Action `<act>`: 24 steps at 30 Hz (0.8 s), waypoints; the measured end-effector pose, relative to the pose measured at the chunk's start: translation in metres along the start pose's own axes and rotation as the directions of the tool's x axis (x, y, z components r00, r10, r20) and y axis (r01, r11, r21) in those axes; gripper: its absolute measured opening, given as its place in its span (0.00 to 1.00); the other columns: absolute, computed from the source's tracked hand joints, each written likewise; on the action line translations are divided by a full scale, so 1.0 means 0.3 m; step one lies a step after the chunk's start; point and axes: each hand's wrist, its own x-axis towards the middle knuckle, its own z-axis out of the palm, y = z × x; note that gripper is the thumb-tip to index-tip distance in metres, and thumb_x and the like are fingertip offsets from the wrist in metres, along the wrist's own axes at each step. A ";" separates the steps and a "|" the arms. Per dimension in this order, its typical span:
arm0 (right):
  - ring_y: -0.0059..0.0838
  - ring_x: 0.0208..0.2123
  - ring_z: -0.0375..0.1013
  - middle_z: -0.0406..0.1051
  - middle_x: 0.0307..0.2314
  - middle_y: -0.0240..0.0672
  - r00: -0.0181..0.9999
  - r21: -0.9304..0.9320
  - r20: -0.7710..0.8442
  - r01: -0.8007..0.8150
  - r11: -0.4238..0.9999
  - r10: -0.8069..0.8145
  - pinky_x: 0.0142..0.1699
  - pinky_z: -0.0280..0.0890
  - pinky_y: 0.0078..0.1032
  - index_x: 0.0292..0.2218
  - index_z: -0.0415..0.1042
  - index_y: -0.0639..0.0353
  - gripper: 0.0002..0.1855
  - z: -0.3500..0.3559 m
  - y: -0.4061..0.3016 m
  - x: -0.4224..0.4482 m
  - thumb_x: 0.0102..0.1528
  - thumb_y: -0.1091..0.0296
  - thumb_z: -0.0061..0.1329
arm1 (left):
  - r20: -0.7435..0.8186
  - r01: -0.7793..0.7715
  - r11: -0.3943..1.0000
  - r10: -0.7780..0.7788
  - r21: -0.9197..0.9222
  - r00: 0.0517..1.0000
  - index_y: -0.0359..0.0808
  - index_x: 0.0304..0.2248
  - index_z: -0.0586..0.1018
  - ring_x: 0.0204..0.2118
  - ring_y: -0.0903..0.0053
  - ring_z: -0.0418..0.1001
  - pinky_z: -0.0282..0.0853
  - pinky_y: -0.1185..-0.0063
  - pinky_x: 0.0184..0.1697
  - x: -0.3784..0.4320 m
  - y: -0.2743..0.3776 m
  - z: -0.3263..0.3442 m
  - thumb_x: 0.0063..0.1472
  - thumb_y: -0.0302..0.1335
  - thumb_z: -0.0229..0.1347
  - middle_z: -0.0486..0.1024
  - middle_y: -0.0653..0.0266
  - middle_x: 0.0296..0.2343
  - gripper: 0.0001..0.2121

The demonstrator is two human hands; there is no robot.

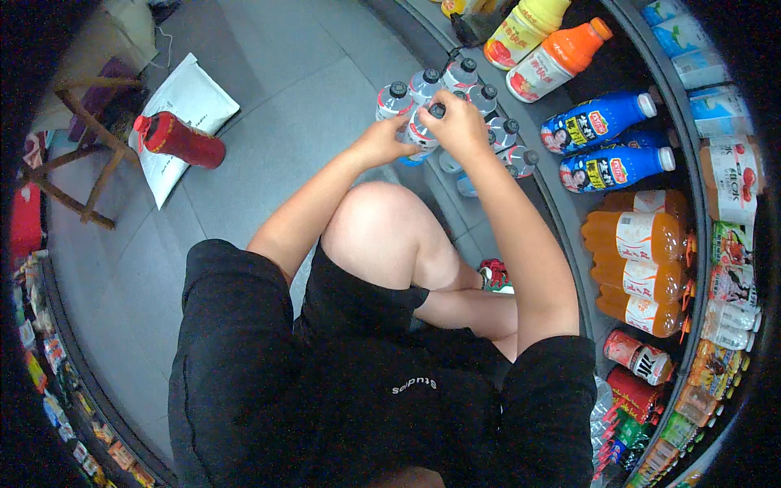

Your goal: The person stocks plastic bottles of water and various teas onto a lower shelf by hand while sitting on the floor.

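Observation:
A clear plastic bottle (423,133) with a dark cap and a white-and-red label stands before my bent knee. My left hand (383,144) holds its side, with the thumb and fingers on either side of the label. The thumb and forefinger of my right hand (462,124) are at the neck, just by the dark cap (437,110). Several similar capped bottles stand close around it on the floor, among them one bottle (393,100) at the far left of the group and another (522,157) beyond my right wrist. My right hand and forearm hide parts of the group.
On the right, a shelf (647,55) bears blue bottles (601,122), an orange-capped bottle (556,61) and large orange drink bottles (647,268). To the left, a red bottle (189,140) lies on a white package (201,97) beside a brown folding stool frame (100,158).

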 end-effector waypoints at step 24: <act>0.48 0.36 0.70 0.70 0.32 0.52 0.996 0.110 0.084 -0.038 0.993 0.029 0.41 0.65 0.37 0.36 0.69 0.66 0.24 0.143 0.111 -0.006 0.43 0.54 0.53 | 0.114 0.317 0.942 -0.305 -0.108 0.946 0.32 0.50 0.64 0.34 0.71 0.69 0.66 0.74 0.37 0.015 -0.091 0.055 0.51 0.22 0.43 0.71 0.54 0.33 0.23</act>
